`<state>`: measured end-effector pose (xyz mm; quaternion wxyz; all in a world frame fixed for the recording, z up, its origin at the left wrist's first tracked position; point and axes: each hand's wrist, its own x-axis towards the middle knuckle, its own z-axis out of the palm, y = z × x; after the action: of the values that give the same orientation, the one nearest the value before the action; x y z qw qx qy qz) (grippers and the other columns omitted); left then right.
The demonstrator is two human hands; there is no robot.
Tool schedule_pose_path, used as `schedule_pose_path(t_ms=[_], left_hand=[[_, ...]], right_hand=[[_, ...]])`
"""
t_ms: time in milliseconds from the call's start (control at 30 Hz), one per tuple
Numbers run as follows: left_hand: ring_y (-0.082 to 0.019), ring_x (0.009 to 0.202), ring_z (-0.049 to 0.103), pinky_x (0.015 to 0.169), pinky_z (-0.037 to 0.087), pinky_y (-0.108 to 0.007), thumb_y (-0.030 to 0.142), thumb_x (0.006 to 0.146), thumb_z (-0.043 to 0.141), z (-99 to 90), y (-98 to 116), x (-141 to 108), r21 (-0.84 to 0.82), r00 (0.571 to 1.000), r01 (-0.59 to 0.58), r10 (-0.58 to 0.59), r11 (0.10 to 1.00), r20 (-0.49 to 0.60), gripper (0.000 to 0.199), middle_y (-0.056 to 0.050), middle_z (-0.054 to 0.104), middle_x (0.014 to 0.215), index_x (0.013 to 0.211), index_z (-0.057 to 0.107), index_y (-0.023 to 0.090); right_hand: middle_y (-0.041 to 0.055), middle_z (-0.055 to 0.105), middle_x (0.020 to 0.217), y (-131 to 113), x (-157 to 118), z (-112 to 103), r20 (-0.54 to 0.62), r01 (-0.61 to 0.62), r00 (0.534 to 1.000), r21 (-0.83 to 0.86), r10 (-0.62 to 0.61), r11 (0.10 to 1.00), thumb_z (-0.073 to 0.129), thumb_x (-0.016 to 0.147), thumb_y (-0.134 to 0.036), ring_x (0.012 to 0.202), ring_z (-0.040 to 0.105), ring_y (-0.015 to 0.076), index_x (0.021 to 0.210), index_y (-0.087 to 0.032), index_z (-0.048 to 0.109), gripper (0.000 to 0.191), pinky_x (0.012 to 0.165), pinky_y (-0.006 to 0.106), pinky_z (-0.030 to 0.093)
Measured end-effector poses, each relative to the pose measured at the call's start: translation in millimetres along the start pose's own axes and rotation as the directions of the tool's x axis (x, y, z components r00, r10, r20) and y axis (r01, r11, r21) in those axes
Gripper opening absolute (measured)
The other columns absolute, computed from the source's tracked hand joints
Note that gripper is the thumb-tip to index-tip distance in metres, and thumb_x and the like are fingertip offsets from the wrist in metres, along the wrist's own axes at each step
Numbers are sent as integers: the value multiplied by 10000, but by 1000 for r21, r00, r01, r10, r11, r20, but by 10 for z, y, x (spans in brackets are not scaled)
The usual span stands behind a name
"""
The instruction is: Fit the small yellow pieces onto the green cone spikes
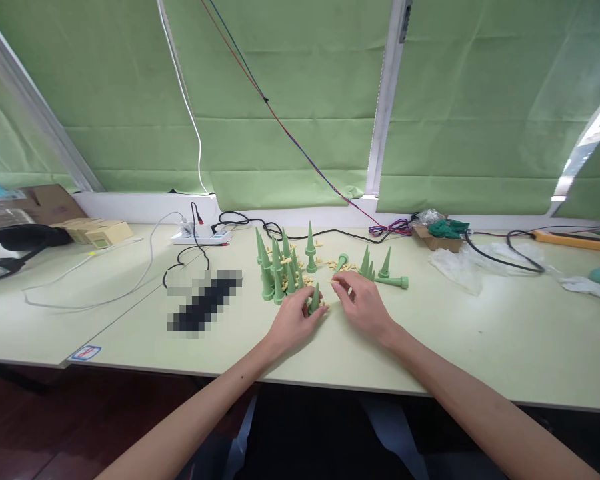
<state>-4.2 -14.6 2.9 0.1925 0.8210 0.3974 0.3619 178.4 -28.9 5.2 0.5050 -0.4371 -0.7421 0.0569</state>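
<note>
On the pale table (445,347), the left hand (294,319) has its fingers closed around 1 green conical spike (315,297), which points upward. To the right of it, the right hand (364,303) pinches with thumb and finger 1 small yellow piece (331,281). Just beyond the left hand, a group of upright green spikes (267,267) stands. Behind the right hand lie loose yellow pieces (350,266). Farther back rests a white power strip (217,238), before green blinds (290,153).
</note>
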Motion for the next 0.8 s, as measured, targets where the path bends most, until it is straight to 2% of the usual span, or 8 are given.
schedule_pose_path(t_ms=[200,333,500,633,800], left_hand=[[-109,484,406,492,314,-242,321,873,543,-9,-11,12,9,1000,-1,1,1000,31,170,15,554,651,768,537,187],[-98,495,429,506,344,-238,329,890,541,2,-26,8,-21,998,0,-2,1000,-63,162,5,599,731,814,552,187],[-80,510,444,543,394,-243,321,893,561,3,-36,-2,-55,980,-14,3,998,-197,139,-19,659,933,856,560,187],[-70,508,444,551,404,-244,315,900,561,1,-40,-10,-69,977,-19,4,997,-214,127,-12,657,972,878,561,191],[-69,514,447,545,403,-241,304,898,570,1,-32,-12,-69,975,-40,24,997,-219,120,-4,652,916,871,568,187]], right_hand=[[71,647,924,-15,7,-16,-1,7,1000,28,-7,1000,468,970,-267,744,589,172,952,-193,619,169,602,283,464],[73,655,925,-26,15,-18,7,4,1000,43,-5,999,465,971,-273,741,589,177,954,-197,625,178,558,276,449],[71,653,923,-34,19,-18,17,-2,1000,55,1,998,468,967,-252,754,583,173,951,-193,627,170,558,267,449],[71,648,921,-29,17,-8,30,6,1000,56,-7,998,466,967,-250,762,580,175,955,-194,624,169,571,270,457],[69,644,913,-11,6,5,44,9,999,30,-11,1000,465,967,-242,770,578,179,957,-193,623,165,619,285,463]])
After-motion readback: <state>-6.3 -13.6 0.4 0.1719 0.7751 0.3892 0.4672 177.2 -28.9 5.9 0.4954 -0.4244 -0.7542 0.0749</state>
